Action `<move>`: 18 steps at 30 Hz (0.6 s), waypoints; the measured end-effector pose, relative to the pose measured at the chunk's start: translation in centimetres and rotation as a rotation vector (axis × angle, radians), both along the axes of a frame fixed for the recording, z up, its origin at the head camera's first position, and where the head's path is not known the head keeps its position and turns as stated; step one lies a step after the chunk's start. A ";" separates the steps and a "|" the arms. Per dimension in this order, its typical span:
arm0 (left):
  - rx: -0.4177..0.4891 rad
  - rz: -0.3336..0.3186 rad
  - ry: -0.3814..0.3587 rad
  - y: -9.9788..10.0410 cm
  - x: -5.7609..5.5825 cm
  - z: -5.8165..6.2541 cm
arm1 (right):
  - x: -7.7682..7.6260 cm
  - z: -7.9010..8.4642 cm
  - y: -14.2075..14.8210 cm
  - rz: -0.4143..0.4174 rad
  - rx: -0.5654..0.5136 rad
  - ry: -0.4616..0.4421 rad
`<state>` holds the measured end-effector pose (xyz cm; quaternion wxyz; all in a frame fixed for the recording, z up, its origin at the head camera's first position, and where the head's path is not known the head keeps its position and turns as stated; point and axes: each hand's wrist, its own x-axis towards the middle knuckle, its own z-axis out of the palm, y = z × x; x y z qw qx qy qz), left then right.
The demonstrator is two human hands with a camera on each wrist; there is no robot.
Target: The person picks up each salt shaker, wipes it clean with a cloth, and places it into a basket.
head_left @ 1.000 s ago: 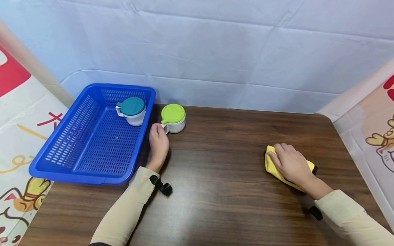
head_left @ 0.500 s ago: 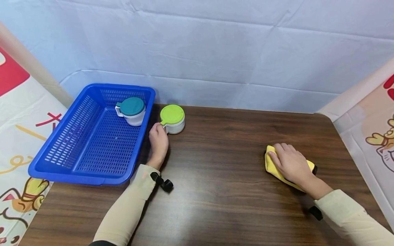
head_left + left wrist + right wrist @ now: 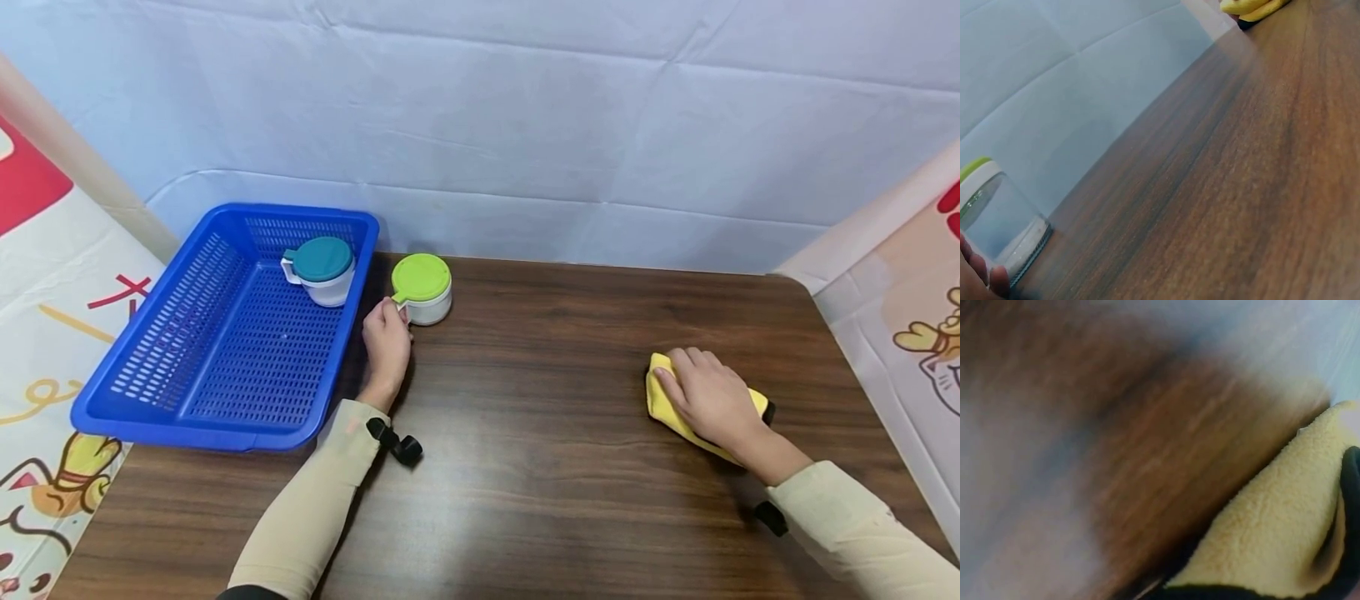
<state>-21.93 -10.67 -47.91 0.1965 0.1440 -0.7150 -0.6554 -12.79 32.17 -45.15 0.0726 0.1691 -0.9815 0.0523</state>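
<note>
At the table's back edge stands a glass seasoning jar [image 3: 422, 290] with a lime-green lid and a white handle. My left hand [image 3: 387, 343] pinches that handle beside the blue basket. In the left wrist view, the jar [image 3: 1007, 228] looks clear-walled with white contents low inside, and some fingertips [image 3: 999, 278] show next to it. Over at the right, my right hand [image 3: 711, 402] holds a folded yellow cloth [image 3: 663, 406] with dark edging down on the table; its fingertips are hidden. The cloth's fuzzy surface [image 3: 1272, 512] fills the lower right of the right wrist view.
The blue plastic basket [image 3: 202, 435] with slotted walls sits on the left of the wooden table [image 3: 540, 400]. Inside it is a second jar [image 3: 324, 271] with a teal lid. A pale sheet [image 3: 525, 125] hangs behind the table, and printed cloths flank both sides.
Barely anything differs: the green-lidded jar shifts very slightly with my left hand at its handle. My right hand and the yellow cloth stay in place.
</note>
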 end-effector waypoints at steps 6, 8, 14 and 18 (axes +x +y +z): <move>0.017 -0.001 -0.004 0.0 -0.1 -0.1 | 0.1 0.3 -0.1 -0.006 0.002 -0.032; 0.012 -0.001 0.002 -0.1 -0.1 -0.2 | 0.0 0.6 -0.2 -0.026 0.001 -0.084; 0.024 -0.007 0.013 -0.1 -0.1 -0.2 | 0.1 1.2 -0.5 -0.089 0.018 -0.193; 0.047 -0.019 0.009 -0.1 -0.2 -0.2 | 0.2 1.0 -0.4 -0.083 0.000 -0.165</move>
